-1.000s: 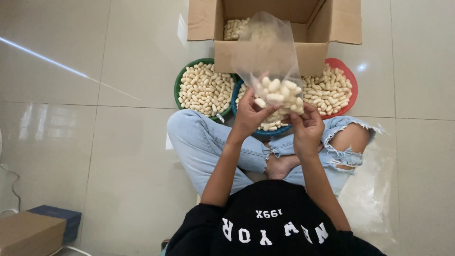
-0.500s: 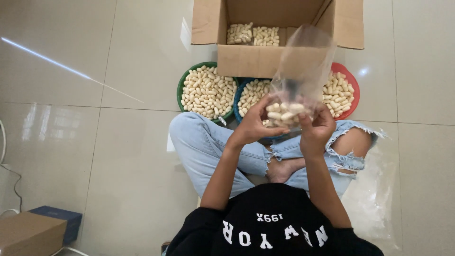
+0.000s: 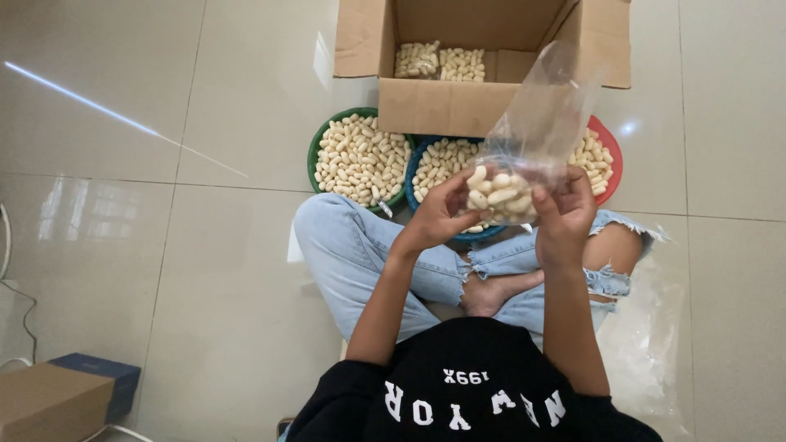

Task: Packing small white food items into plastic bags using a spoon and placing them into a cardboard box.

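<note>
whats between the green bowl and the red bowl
In the head view, a blue bowl of pale snack pieces sits between the green bowl and the red bowl.

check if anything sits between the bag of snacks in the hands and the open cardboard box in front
Nothing visible blocks it. The left hand and right hand hold the clear bag up over the blue basket, and only the near wall of the cardboard box lies ahead, lower than the bag's top. The box stands open.
</note>
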